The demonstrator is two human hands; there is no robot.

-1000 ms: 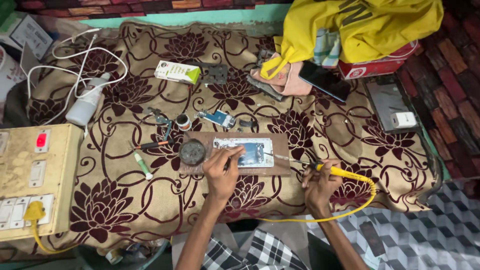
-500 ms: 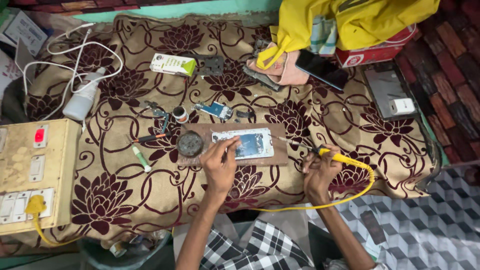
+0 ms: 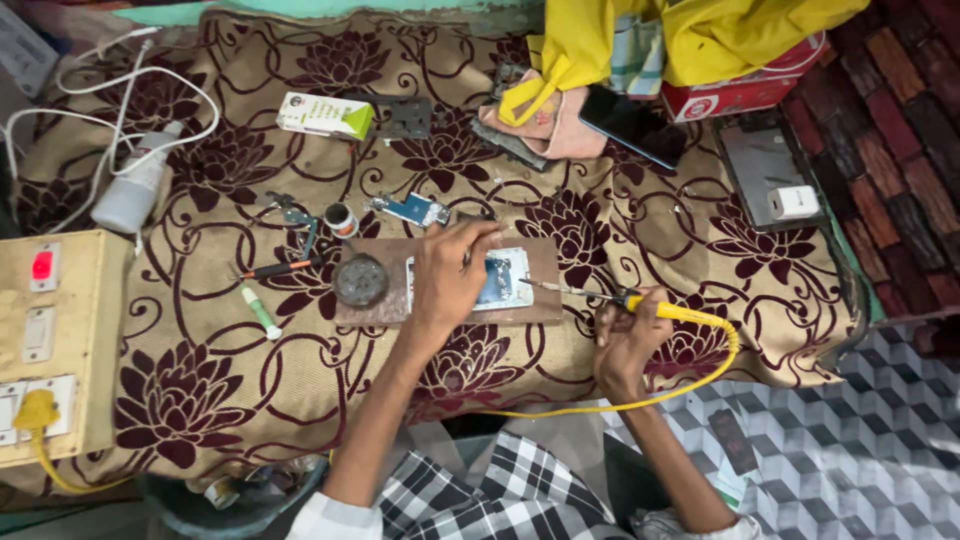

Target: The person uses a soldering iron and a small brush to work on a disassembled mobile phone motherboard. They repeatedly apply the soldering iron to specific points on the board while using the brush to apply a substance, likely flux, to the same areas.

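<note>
Since the earlier frame the left hand (image 3: 447, 280) has slid over the opened phone (image 3: 500, 282) on the brown board (image 3: 540, 262), fingers pressing it flat. Soldering underway: right hand (image 3: 622, 338), closed around the yellow soldering iron (image 3: 640, 302), next needs careful tip placement.

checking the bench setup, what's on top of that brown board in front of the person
On the brown board lie a round dark tin and an opened phone. The left hand rests over the phone's middle, hiding that part. The soldering iron tip reaches over the board's right edge.
</note>
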